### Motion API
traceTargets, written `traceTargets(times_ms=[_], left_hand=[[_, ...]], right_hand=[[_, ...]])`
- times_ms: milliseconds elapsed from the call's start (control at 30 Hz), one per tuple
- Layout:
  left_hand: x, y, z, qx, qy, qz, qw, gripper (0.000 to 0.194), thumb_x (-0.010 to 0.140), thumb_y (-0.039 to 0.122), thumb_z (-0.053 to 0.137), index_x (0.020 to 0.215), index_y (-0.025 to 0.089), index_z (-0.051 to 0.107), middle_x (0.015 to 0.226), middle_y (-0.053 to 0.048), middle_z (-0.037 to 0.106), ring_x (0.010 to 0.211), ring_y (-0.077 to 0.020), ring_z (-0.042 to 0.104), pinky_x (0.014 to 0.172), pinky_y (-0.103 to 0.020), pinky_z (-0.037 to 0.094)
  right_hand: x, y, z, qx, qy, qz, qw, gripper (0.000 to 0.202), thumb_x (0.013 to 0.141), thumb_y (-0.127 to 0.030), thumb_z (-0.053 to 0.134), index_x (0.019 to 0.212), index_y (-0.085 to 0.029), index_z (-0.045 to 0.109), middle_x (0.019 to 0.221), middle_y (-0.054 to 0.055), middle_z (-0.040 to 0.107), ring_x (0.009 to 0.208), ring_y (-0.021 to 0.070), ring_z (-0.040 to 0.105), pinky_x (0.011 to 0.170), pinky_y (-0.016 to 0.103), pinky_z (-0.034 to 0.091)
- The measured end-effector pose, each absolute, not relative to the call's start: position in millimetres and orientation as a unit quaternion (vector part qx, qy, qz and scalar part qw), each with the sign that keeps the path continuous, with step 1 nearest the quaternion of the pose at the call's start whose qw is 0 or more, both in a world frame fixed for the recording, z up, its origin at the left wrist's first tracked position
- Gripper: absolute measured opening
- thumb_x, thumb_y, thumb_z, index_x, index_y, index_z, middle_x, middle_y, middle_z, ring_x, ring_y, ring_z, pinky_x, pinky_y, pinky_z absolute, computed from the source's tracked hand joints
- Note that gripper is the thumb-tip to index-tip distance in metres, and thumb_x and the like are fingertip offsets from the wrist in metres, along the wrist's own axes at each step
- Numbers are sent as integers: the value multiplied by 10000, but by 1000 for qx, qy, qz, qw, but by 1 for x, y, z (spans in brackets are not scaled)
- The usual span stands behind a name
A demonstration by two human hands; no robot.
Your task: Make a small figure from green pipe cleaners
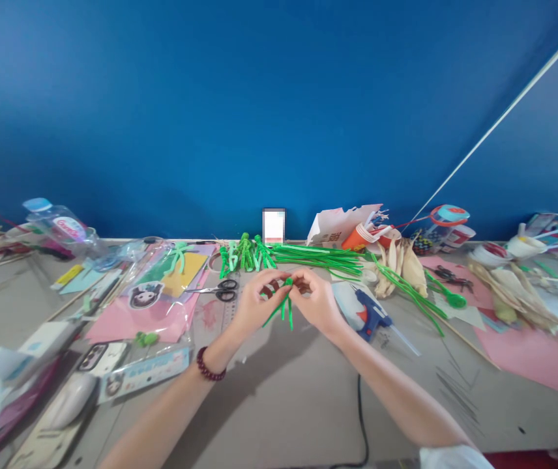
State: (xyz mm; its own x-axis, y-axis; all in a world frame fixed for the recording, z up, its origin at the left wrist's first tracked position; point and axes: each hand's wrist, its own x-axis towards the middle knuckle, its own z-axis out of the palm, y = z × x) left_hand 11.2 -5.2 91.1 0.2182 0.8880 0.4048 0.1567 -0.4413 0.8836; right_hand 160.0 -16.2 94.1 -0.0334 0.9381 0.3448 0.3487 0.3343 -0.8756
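Over the middle of the table I hold a small green pipe-cleaner figure between both hands, its thin legs dangling. My left hand, with a dark red bead bracelet on the wrist, pinches it from one side. Fingers of my right hand are closed on its top from the other side. Behind my hands stand several finished-looking green pipe-cleaner figures beside a bundle of green pipe cleaners. Black-handled scissors lie left of my left hand. A blue glue gun rests right of my right hand.
At the left are pink paper under a plastic bag, a bottle, a white mouse and a phone. Dried husks, paper cups and more pink paper occupy the right. A black cable runs toward the front edge.
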Motion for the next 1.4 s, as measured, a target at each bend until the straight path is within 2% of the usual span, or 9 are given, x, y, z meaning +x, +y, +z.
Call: traceTargets(times_ms=[200, 367, 500, 667, 867, 1000, 1133, 1267, 1400], left_hand=[[11, -3, 90, 654, 406, 515, 378, 170, 770, 325, 627, 790, 170, 693, 827, -67, 696, 718, -160, 623, 590, -250, 483], [12, -3, 89, 648, 416, 509, 384, 159, 737, 324, 656, 779, 175, 692, 804, -52, 699, 677, -144, 612, 582, -240, 477], [12, -2, 85, 616, 422, 505, 433, 190, 730, 341, 663, 773, 158, 686, 790, -57, 692, 634, -130, 594, 555, -229, 459], [12, -1, 88, 585, 425, 508, 468, 188, 709, 330, 687, 779, 155, 683, 769, -47, 686, 611, -118, 588, 535, -220, 453], [12, -3, 94, 560, 433, 511, 488, 190, 698, 325, 695, 778, 153, 695, 725, -52, 699, 646, -148, 633, 525, -227, 473], [13, -4, 92, 568, 430, 525, 465, 177, 697, 309, 698, 766, 145, 702, 763, -67, 716, 677, -161, 648, 580, -247, 498], [13, -6, 90, 616, 431, 527, 396, 143, 741, 290, 660, 772, 159, 709, 792, -65, 720, 725, -166, 652, 626, -251, 503], [13, -8, 89, 662, 421, 524, 331, 146, 787, 290, 613, 808, 176, 702, 853, -67, 715, 781, -174, 651, 628, -246, 507], [13, -10, 88, 669, 420, 523, 321, 154, 804, 288, 595, 832, 172, 692, 870, -73, 711, 772, -173, 657, 615, -245, 516]], right_hand=[[159, -18, 97, -495, -672, 263, 484, 89, 701, -166, 493, 764, -200, 547, 689, -2, 577, 596, 128, 533, 566, 237, 433], [161, -18, 97, -499, -693, 249, 457, 87, 709, -153, 475, 762, -207, 518, 648, -23, 521, 574, 119, 492, 551, 228, 400], [161, -17, 96, -489, -694, 265, 457, 86, 720, -153, 472, 779, -201, 513, 710, -6, 531, 615, 124, 511, 562, 225, 411], [163, -16, 97, -507, -695, 247, 446, 74, 756, -170, 487, 787, -197, 548, 627, -24, 515, 552, 116, 461, 536, 233, 375], [165, -12, 96, -476, -705, 205, 485, 113, 823, -224, 516, 796, -198, 623, 744, 33, 616, 675, 151, 548, 610, 259, 430], [165, -13, 97, -459, -704, 170, 514, 104, 815, -198, 547, 774, -202, 643, 753, 37, 610, 724, 159, 574, 639, 262, 464], [163, -13, 96, -454, -692, 162, 537, 82, 805, -171, 567, 778, -193, 641, 760, 36, 609, 716, 146, 577, 640, 253, 479], [162, -14, 96, -449, -689, 161, 546, 82, 807, -173, 567, 764, -195, 632, 756, 35, 609, 696, 144, 571, 619, 253, 483], [162, -14, 95, -449, -686, 156, 551, 87, 813, -168, 560, 774, -190, 635, 767, 37, 609, 687, 139, 568, 600, 248, 475]])
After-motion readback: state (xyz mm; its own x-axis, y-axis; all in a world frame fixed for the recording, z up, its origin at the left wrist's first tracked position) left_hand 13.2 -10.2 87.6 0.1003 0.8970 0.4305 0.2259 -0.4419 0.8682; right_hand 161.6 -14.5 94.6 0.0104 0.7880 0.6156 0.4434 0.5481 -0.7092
